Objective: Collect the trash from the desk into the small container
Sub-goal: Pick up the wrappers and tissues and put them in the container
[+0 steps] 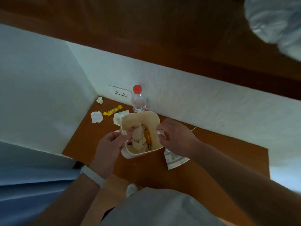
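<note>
Watching from my end, I had the right hand [176,138] at the right rim of the small container [140,117], thumb and fingertips pinched on a white scrap [161,132]. The left hand [110,145] was on the opposite side, fingers curled at the near-left rim; I read that as a steadying hold, though blur kept me from being sure how firm it was. The container stood on the desk [219,154] between both hands, mouth up, with tissue and an orange wrapper already inside. What mattered was that the open mouth lay just left of the pinch, so I judged a small shift leftward before letting go would drop the scrap inside and not on the rim. More trash waited far-left of the container: a yellow candy wrapper [112,110], a flattened tissue [96,117], a crumpled wad [99,100] in the corner and a printed wrapper [118,117] touching the far rim, all nearer the left hand. A printed packet [175,159] lay near-right, under the right wrist. A red-capped bottle [138,100] stood just beyond, against the wall.
</note>
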Available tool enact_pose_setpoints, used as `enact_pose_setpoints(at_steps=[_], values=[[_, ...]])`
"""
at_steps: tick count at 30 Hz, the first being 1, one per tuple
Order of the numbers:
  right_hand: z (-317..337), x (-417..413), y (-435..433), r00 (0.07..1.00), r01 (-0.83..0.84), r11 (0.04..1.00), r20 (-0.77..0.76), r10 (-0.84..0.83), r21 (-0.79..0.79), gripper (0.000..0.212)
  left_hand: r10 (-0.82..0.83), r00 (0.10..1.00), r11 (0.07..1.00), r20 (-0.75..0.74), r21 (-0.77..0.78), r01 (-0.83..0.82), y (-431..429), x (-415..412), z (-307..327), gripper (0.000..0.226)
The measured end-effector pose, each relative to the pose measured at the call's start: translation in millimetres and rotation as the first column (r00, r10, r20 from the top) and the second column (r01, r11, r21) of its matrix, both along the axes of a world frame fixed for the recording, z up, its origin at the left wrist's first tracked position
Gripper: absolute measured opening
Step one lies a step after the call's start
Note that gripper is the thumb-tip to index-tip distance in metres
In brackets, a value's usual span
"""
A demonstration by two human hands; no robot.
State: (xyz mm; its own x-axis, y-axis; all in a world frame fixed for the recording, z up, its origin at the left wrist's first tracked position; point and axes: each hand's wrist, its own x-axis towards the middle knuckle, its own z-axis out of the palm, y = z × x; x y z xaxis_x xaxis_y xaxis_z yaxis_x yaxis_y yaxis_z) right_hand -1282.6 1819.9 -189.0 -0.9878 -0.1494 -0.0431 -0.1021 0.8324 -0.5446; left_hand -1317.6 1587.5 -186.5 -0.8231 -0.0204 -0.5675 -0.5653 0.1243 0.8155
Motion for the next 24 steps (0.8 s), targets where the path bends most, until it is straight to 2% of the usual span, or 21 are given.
enact_pose_setpoints(at_steps=[7, 10, 12, 14, 15, 18, 21, 24], values=[[0, 29, 16, 0.999, 0.043, 0.994, 0.029, -0.046, 0.096, 0.035, -0.129, 0.991, 0.989, -0.044, 0.062, 0.131, 22, -13, -2, 0.007], [1, 43, 25, 0.993, 0.111, 0.993, -0.035, -0.109, 0.039, 0.036, -0.165, 0.985, 0.982, -0.050, 0.085, 0.169, 30, -18, -1, 0.005], [-4, 52, 35, 0.976, 0.215, 0.976, -0.032, -0.216, -0.045, 0.034, -0.188, 0.981, 0.978, -0.054, 0.084, 0.192, 34, -20, 1, 0.018], [-16, 57, 47, 0.938, 0.346, 0.936, 0.030, -0.345, -0.062, 0.032, -0.212, 0.976, 0.974, -0.057, 0.068, 0.215, 35, -21, 1, 0.024], [-24, 58, 52, 0.925, 0.375, 0.927, 0.069, -0.373, -0.013, 0.029, -0.219, 0.974, 0.973, -0.059, 0.062, 0.222, 36, -21, 1, 0.020], [-52, 62, 62, 0.897, 0.344, 0.925, 0.234, -0.375, 0.162, 0.027, -0.229, 0.970, 0.972, -0.078, 0.040, 0.232, 34, -23, 0, 0.017], [-77, 68, 64, 0.817, 0.396, 0.903, 0.384, -0.429, 0.167, 0.044, -0.215, 0.973, 0.975, -0.084, 0.035, 0.219, 30, -24, 0, 0.041], [-97, 65, 60, 0.798, 0.382, 0.909, 0.437, -0.415, 0.167, 0.057, -0.196, 0.978, 0.980, -0.076, 0.018, 0.198, 26, -24, 1, 0.046]])
